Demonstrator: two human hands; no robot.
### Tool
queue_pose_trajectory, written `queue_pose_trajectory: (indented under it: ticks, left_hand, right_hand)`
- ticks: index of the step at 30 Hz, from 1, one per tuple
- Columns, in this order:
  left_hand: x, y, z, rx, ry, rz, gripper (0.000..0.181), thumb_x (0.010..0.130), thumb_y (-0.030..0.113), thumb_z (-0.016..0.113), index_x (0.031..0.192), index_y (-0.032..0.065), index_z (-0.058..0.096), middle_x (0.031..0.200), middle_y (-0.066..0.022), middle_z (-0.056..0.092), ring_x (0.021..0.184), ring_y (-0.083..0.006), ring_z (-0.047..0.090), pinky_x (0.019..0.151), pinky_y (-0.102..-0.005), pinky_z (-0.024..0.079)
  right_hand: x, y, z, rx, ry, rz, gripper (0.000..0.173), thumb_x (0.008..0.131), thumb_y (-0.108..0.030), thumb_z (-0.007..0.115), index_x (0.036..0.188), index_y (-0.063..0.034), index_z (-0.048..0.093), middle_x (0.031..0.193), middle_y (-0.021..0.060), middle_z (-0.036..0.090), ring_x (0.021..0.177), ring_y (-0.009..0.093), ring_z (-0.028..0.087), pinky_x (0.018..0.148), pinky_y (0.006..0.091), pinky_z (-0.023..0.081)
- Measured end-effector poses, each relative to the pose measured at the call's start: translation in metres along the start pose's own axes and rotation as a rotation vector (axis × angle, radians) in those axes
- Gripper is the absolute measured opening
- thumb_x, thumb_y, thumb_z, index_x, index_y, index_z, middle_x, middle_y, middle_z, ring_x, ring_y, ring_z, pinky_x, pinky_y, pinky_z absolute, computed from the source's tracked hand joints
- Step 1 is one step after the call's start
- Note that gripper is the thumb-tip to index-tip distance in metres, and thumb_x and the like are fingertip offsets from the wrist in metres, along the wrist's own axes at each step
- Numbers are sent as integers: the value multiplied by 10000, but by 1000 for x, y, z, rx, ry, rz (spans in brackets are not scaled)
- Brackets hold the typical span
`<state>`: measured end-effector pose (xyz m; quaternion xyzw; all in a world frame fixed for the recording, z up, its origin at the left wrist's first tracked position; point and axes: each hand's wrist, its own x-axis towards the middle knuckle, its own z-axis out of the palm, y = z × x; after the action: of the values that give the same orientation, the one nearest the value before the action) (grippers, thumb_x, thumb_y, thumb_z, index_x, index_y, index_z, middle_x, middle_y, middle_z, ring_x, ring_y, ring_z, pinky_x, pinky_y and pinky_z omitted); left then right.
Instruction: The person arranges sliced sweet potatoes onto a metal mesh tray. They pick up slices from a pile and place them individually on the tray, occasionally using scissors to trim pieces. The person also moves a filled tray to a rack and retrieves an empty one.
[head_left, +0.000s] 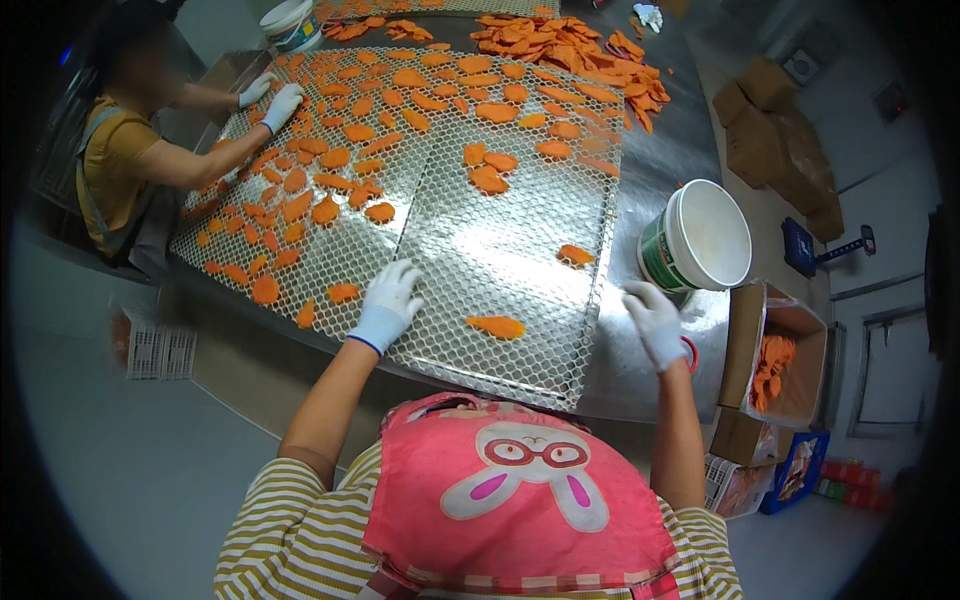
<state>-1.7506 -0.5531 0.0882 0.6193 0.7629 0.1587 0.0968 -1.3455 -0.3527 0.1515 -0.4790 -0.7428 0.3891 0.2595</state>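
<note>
My left hand (388, 306), in a white knit glove, rests palm down with spread fingers on a white plastic mesh sheet (465, 255). Nothing shows in its grasp. Flat orange food slices lie on the mesh; one slice (343, 292) sits just left of that hand, and another (496, 327) to its right. My gloved right hand (654, 322) is over the metal table (652, 169), beyond the right edge of the mesh, fingers bent and no object visible in them. A red loop-shaped handle (691, 354) shows beside its wrist. Close above stands a white bucket (709, 236).
Across the mesh to the left, a co-worker's gloved hands (270, 101) are among the slices. A heap of orange slices (551, 45) lies at the far side, near another bucket (291, 26). Right of the table is an open cardboard box (802, 330) with orange pieces inside.
</note>
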Motion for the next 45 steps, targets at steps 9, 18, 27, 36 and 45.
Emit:
queue_pose_trajectory:
  ticks: [9,18,27,36,45]
  left_hand:
    - [-6,-14,16,10,-47,39,560,782,246,748,1283,121,530,1383,-144,442,1335,-350,369,1124,-478,298]
    - [-5,-12,1,-60,-86,11,542,785,261,744,1267,107,547,1398,-172,455,1329,-406,402,1112,-476,350]
    - [4,0,-14,-26,-201,-60,539,805,264,732,1284,110,538,1418,-172,441,1342,-408,392,1111,-468,357]
    - [70,-6,-57,-153,-390,3,344,906,289,634,1180,87,581,1206,-114,619,1116,-302,599,963,-398,482]
    - [203,-5,-19,-200,-60,254,299,912,212,622,1168,65,576,1198,-123,610,1113,-307,593,973,-406,476]
  right_hand:
    - [129,-67,130,-274,-495,-2,447,859,-344,623,1185,-41,670,1166,207,669,1089,343,633,966,382,477]
    - [263,-94,219,-494,-249,-128,365,864,-256,617,1181,-77,652,1216,162,630,1142,319,593,982,413,468]
    - [285,-74,248,-774,-249,-322,250,852,-291,658,1046,-135,678,1114,104,634,1029,296,619,880,420,509]
    - [298,-72,212,-457,-413,-323,259,833,-300,722,982,-97,657,986,128,662,979,332,622,890,412,492]
    - [243,-20,124,357,107,30,188,882,-176,627,940,1,656,890,94,632,888,173,597,816,332,479]
